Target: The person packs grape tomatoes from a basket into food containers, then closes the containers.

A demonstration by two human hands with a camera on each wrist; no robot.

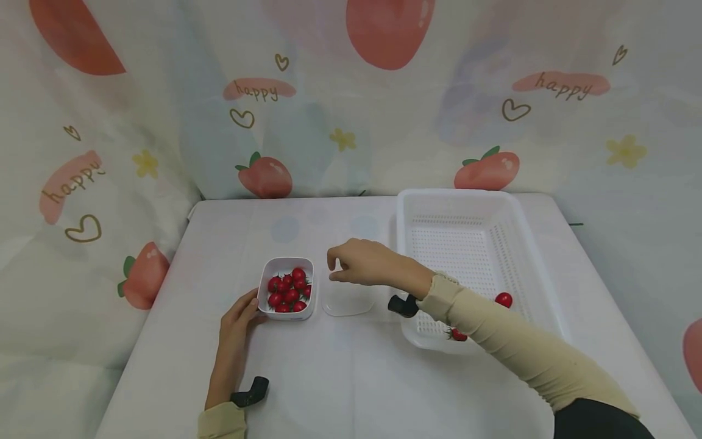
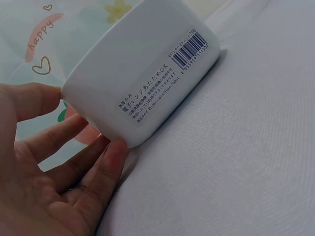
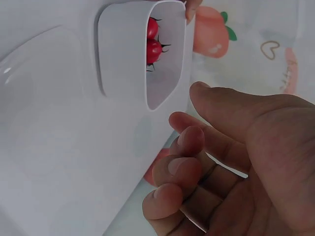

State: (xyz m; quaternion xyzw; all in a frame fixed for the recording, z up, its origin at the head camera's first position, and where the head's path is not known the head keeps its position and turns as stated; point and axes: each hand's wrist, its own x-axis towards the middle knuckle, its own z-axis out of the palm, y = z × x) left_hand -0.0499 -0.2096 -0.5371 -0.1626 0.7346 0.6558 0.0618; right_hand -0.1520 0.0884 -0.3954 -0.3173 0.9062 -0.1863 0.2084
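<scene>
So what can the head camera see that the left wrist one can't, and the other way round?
Only the head view shows the red tomatoes, the perforated white basket, the clear lid and the right hand. Only the left wrist view shows readable print and a barcode. Both show the white container, the left hand holding its side, the white tabletop and the patterned backdrop.

The left hand (image 1: 239, 316) holds the near left side of a white container (image 1: 280, 266) of red cherry tomatoes (image 1: 292, 296); right of it, the right hand (image 1: 362, 262) hovers above a clear lid (image 1: 348, 306), and farther right a white perforated basket (image 1: 450, 244) shows two tomatoes (image 1: 503, 299) at its near end
</scene>
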